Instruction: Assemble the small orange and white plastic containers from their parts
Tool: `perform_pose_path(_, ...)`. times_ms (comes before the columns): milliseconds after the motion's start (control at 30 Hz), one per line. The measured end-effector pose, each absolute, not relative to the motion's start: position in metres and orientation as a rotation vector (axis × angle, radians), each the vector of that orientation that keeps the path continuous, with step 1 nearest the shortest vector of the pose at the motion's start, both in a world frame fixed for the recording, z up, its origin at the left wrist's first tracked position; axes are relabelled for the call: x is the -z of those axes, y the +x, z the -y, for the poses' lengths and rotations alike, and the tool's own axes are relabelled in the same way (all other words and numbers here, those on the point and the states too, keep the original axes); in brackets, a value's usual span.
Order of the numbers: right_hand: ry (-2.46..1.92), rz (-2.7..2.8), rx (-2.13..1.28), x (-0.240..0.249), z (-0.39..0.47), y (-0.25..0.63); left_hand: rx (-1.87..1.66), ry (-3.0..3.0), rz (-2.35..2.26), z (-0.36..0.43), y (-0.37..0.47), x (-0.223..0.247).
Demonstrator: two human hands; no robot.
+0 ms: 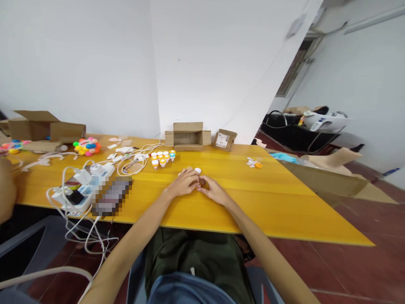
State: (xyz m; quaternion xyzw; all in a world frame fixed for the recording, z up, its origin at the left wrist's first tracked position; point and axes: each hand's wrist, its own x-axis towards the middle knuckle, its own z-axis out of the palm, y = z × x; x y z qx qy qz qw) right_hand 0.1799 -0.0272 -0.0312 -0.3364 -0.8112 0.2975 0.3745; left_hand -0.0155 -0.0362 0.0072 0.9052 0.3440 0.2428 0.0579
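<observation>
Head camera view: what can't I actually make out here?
In the head view:
Between left hand and right hand: mostly hidden by fingers.
Dark flat item by power strip: pixelated.
Box label: print too small.
Bare arm, far left: cut off by edge.

Seen from my remote station through the head camera, a yellow wood-toned tabletop (278, 207) stands against a plain white wall (76, 59), whose vertical corner line lies left of centre and whose right-hand edge appears slanted in my wide view. To the right I note a second pale wall (376, 80), a dark framed window (295, 67) and black furniture (280, 131) behind a reddish-brown tiled floor (382, 219) with thin joints. A grey chair (38, 236) occupies the lower left, and pale, fairly even light covers the walls.
</observation>
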Motion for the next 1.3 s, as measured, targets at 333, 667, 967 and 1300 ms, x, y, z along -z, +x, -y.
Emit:
perform_pose_path(333,-0.902,2.051,-0.781,0.036,0.023,0.179,-1.056,2.571,-1.324,0.026,-0.025,-0.01)
perform_pose_path(667,-0.891,2.027,-0.843,0.036,0.022,0.179,-1.17,2.483,-1.542,0.018,-0.035,-0.007)
perform_pose_path(967,-0.908,2.025,-0.825,0.038,0.022,0.18,-1.165,2.493,-1.534,0.016,-0.037,-0.001)
perform_pose_path(1300,-0.941,1.96,-0.808,0.032,0.025,0.178,-1.286,2.335,-1.581,0.016,-0.043,-0.007)
